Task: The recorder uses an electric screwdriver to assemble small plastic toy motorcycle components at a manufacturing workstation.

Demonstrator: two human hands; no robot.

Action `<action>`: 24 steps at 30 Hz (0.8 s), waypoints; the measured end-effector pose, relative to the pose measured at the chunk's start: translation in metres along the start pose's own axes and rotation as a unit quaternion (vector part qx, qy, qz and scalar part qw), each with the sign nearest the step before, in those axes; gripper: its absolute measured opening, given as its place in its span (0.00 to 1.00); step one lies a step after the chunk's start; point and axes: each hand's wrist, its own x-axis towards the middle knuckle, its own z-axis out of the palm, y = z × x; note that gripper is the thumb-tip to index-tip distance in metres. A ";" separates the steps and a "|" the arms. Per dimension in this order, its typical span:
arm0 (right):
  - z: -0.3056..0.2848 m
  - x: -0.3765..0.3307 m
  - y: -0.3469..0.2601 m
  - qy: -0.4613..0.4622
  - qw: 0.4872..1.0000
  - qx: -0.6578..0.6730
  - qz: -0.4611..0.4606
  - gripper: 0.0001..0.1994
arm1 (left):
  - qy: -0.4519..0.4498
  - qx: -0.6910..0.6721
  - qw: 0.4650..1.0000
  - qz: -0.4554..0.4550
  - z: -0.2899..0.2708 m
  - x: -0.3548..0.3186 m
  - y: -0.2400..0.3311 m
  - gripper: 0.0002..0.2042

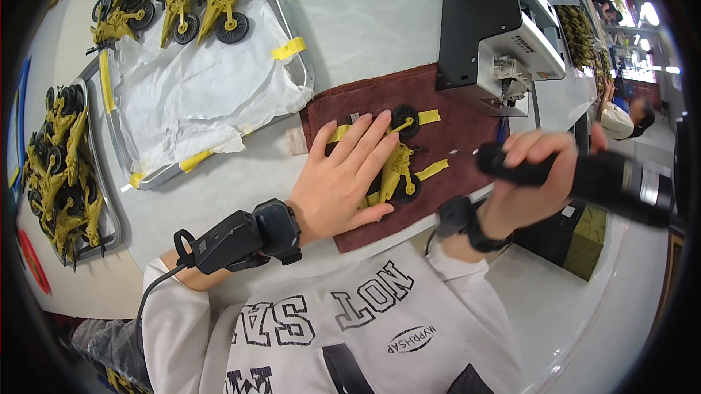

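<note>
A yellow toy motorcycle (395, 169) with black wheels lies on a maroon cloth, with strips of yellow tape (432, 169) beside it. My left hand (347, 167) rests flat over its left part, fingers stretched out, hiding what is beneath the palm. Off to the right, my right hand (537, 171) is wrapped round a black electric screwdriver (613, 186) with a silver band. The tool is held tilted, its narrow end pointing left toward the cloth (343, 239) and apart from the motorcycle. Motion blurs the tool and the hand.
Beyond the cloth stands a black-and-white machine (475, 36) with a metal mechanism. A paper-lined tray (292, 73) at the far left holds several toy motorcycles (177, 7); a smaller metal tray (109, 211) holds more. Other people (621, 118) are in the right background.
</note>
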 end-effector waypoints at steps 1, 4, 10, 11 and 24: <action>0.004 -0.013 -0.004 -0.031 0.999 0.037 0.005 0.30 | -0.001 -0.001 1.000 -0.001 0.000 0.001 0.000 0.43; 0.022 -0.035 -0.007 -0.089 0.994 0.063 0.009 0.37 | 0.017 -0.042 0.999 -0.016 0.002 0.000 0.000 0.45; 0.041 -0.032 0.007 -0.126 0.989 0.065 0.047 0.27 | 0.026 -0.050 0.998 -0.022 0.003 -0.001 -0.002 0.45; 0.040 -0.030 0.012 -0.134 0.989 0.044 0.050 0.25 | 0.029 -0.042 0.998 -0.020 0.003 0.000 -0.003 0.44; 0.044 -0.038 0.031 -0.159 0.982 -0.075 0.072 0.27 | 0.045 -0.017 0.999 -0.011 0.003 0.000 -0.003 0.42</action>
